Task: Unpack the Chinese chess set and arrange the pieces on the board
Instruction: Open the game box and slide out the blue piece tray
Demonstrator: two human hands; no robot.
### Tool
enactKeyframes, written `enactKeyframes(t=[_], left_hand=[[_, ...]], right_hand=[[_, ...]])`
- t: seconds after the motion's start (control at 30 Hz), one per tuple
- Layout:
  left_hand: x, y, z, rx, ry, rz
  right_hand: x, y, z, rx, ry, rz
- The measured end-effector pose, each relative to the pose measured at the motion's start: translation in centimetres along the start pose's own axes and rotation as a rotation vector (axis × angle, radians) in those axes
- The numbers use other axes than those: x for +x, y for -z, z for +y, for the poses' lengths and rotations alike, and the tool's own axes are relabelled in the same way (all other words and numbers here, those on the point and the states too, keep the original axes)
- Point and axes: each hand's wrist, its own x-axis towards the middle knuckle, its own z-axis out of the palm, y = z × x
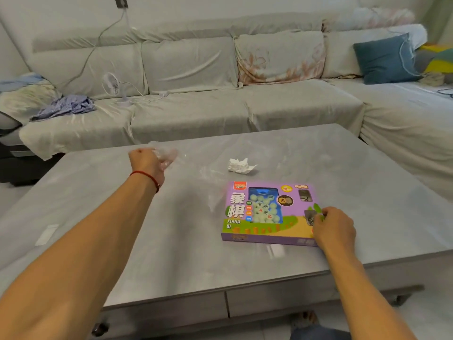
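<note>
Step in hand, by appearance: clearing wrap, box not yet opened.

- Left hand (pixel 147 160): clenched round crumpled clear wrap (pixel 168 155), far left over worktop (pixel 98 217). Drop wrap well apart from box.
- Right hand (pixel 334 229): fingers curled on box (pixel 267 214) at near right corner. Steady box flat; pieces visible through window, so open level.
- Box lies right of centre, near edge, well apart from left hand.
- Tissue (pixel 240 165) beyond box.

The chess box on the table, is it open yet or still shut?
Shut. The chess box lies flat with its printed lid on, pieces showing only through the window. The right hand rests at its right end.
</note>
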Motion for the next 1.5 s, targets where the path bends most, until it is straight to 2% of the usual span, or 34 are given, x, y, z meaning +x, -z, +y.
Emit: enactKeyframes(t=[0.1, 0.13, 0.23, 0.37, 0.47, 0.6, 0.63, 0.73, 0.77, 0.83, 0.97, 1.1, 1.23, 1.3, 1.37, 1.5], left_hand=[[-0.1, -4.9, 2.4, -0.292, 0.044, -0.067], [-0.8, -6.9, 3.2, -0.304, 0.031, -0.057], [-2.4, -11.8, 3.2, -0.349, 0.010, -0.207], [-4.1, -16.6, 1.4, -0.403, 0.058, -0.324], [-3.8, -19.2, -1.6, -0.394, 0.089, -0.355], [-3.2, -20.8, -7.3, -0.016, 0.139, -0.362], [-2.6, -21.1, -8.9, 0.142, 0.114, -0.332], [-0.7, -21.6, -12.1, 0.833, -0.148, -0.228], [-0.5, -21.8, -12.4, 0.979, -0.201, -0.227], [-0.5, -21.4, -12.7, 1.077, -0.199, -0.259], [0.5, -19.3, -13.9, 1.228, -0.202, -0.173], [1.7, -18.6, -14.7, 1.022, 0.075, -0.333], [4.8, -21.0, -16.4, 0.685, 0.205, -0.309], [1.2, -22.1, -14.0, 0.525, 0.228, -0.336], [0.4, -23.4, -13.5, 0.474, 0.216, -0.344], [1.8, -25.6, -14.2, 0.515, 0.215, -0.481]], right_hand=[[0.0, 0.0, -0.6, -0.017, -0.006, -0.024], [-0.2, 0.1, -1.0, -0.033, -0.008, -0.030], [-0.4, 0.6, -2.3, -0.042, 0.026, -0.031], [-0.4, 1.4, -3.7, 0.145, 0.101, -0.042], [-0.1, 1.8, -4.1, 0.169, 0.138, -0.074], [0.7, 1.8, -4.0, 0.048, 0.152, -0.213], [0.8, 1.6, -3.9, 0.016, 0.160, -0.253], [1.2, 1.3, -3.8, -0.037, 0.177, -0.351], [1.3, 1.2, -3.8, -0.049, 0.176, -0.376], [1.4, 1.1, -3.7, -0.083, 0.182, -0.401], [1.0, 0.9, -4.0, -0.116, 0.201, -0.388], [0.4, 0.7, -5.0, -0.086, 0.217, -0.354], [0.5, 0.3, -5.1, -0.057, 0.231, -0.350], [0.6, 0.2, -5.0, -0.070, 0.240, -0.352], [0.9, 0.1, -4.8, -0.092, 0.241, -0.363], [1.4, -0.2, -4.8, -0.103, 0.241, -0.394]])
